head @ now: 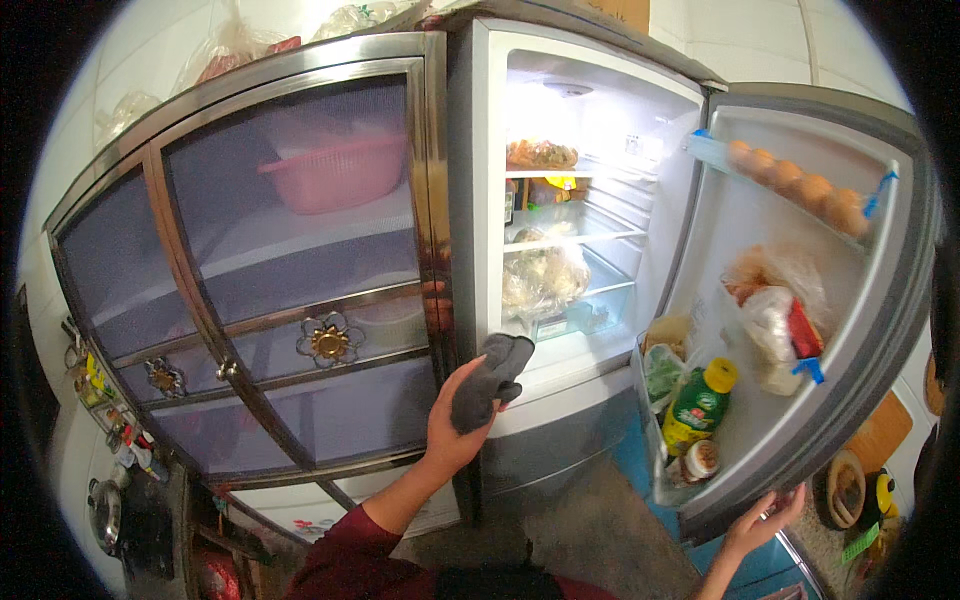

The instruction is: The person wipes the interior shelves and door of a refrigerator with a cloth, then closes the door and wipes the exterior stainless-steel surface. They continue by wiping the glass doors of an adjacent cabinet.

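My left hand (459,427) is closed around a dark grey cloth (491,379), held in front of the lower left edge of the open refrigerator (491,187). At the lower right, my right hand (765,521) is beside the bottom edge of the refrigerator door (810,450), fingers bent; whether it touches the door cannot be told. Lit shelves (585,234) hold plastic-wrapped food (547,277). Eggs (787,178) sit in the door's top rack, bags of food in the middle, and a green bottle with a yellow cap (699,409) and a small jar (701,459) in the bottom rack.
A metal-framed cabinet (437,187) with mesh panels stands left of the refrigerator, a pink plastic basket (337,176) inside. A lidded pot (105,517) is at far left. Beyond the door at right are a cutting board (879,435) and a round wooden mortar (845,491).
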Motion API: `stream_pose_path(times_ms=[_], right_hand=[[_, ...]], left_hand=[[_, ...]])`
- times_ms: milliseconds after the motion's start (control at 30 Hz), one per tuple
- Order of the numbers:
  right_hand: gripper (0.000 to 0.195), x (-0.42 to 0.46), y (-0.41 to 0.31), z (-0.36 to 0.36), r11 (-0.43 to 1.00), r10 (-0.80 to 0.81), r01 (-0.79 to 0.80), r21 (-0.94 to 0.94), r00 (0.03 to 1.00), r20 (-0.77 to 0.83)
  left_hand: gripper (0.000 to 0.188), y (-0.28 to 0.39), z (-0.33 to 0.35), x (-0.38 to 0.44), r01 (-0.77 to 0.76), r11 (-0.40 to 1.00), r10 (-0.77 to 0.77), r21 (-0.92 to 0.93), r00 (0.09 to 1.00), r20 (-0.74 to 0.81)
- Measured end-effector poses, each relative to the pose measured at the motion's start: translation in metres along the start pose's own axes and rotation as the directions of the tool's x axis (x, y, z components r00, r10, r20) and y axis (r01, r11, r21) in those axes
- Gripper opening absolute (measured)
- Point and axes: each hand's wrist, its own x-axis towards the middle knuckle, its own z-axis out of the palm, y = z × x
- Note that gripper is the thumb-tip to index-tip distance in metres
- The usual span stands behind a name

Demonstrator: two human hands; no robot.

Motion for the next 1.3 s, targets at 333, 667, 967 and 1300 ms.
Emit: stream_pose_path(times_ms=[333,667,967,1300], right_hand=[[0.100,-0.033,-0.145,0.056,0.850,-0.498,0.442,0.287,0.851,0.165],[0.109,-0.061,-0.233,0.159,0.668,-0.663,0.460,0.585,0.724,0.189],[0.087,-0.054,-0.264,0.213,0.702,-0.688,0.403,0.586,0.597,0.413],[0.086,-0.056,-0.285,0.258,0.665,-0.740,0.512,0.544,0.551,0.386]], left_hand=[[0.081,0.050,-0.016,0.080,-0.428,0.829,0.407,0.361,0.903,0.136],[0.065,0.069,-0.055,0.077,-0.441,0.796,0.545,0.415,0.820,-0.174],[0.085,0.036,-0.079,-0.002,-0.286,0.902,0.340,0.325,0.933,-0.121],[0.077,0.024,-0.091,-0.028,-0.238,0.888,0.338,0.393,0.918,-0.208]])
